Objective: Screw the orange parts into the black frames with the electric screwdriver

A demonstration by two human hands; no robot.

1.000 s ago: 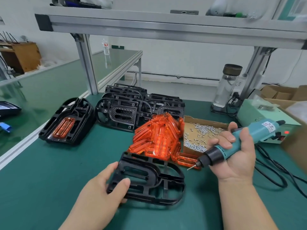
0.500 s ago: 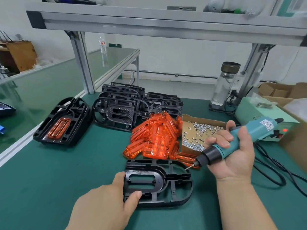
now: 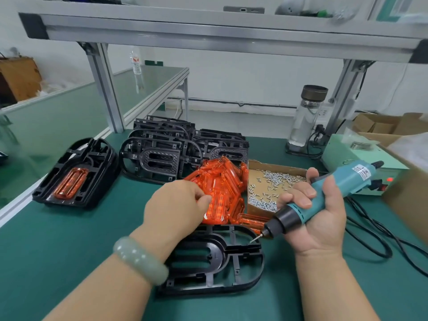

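Left hand point(image 3: 176, 205) has thumb and fingers closed on one orange part point(image 3: 216, 206) at the near edge of the orange pile point(image 3: 222, 174). Empty black frame point(image 3: 222, 258) lies flat just below that grip. Advice: lift a single piece clear and seat it flush in the oval opening before driving. Right of the grip, right hand point(image 3: 322, 218) wraps the electric screwdriver point(image 3: 328, 191), bit angled down-left near the frame's rim. Screw box point(image 3: 271, 179) sits between the hands. White label point(image 3: 361, 172) on the tool is unreadable.
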